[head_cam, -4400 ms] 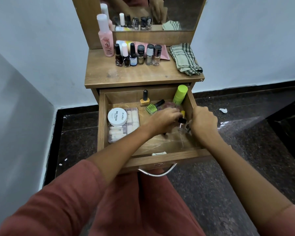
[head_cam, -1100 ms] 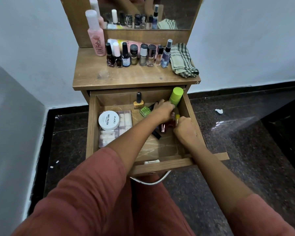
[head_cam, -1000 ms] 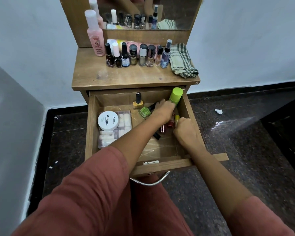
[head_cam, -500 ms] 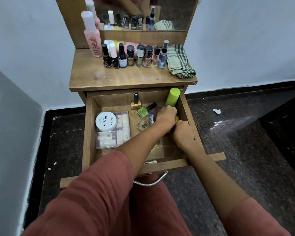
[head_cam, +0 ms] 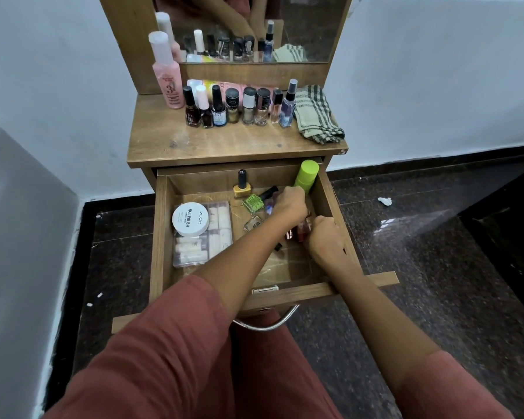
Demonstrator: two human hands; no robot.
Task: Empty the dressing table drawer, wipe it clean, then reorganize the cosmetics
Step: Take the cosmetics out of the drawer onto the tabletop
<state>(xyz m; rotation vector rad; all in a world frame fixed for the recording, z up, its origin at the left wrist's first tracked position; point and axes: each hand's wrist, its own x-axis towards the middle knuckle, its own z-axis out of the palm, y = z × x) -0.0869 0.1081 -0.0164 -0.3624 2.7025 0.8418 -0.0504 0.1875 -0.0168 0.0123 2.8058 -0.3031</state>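
Pale walls meet a dark speckled floor (head_cam: 436,297) behind a wooden dressing table (head_cam: 224,146) with a mirror (head_cam: 309,25). Its drawer (head_cam: 161,237) is pulled out toward the person, and cosmetics lie both in it and on the table top.

1. Far left on the top: a tall pink bottle (head_cam: 167,83), upright, just beside the mirror frame.
2. Left part of the drawer: a clear plastic case (head_cam: 221,231) lies flat, with a white round jar (head_cam: 190,219) resting on its rear left corner.
3. Centre of the top: a row of small bottles (head_cam: 233,107), upright and close together.
4. Rear centre of the drawer: a yellow nail polish (head_cam: 242,186) stands upright. A green nail polish (head_cam: 254,202) lies on its side just in front of it. A small clear bottle (head_cam: 252,223) lies nearer the person.
5. Left hand (head_cam: 289,204): reaches into the right rear of the drawer, knuckles up and fingers curled downward. Its fingertips are hidden, so I cannot tell whether it holds anything.
6. Small reddish bottles (head_cam: 300,231): between the two hands, gripped by the curled fingers of the right hand (head_cam: 324,237).
7. Right rear corner of the drawer: a green-capped tube (head_cam: 306,175) leans against the side wall.
8. Right end of the top: a folded checked cloth (head_cam: 316,114).
9. Floor at right: a white scrap (head_cam: 384,201).
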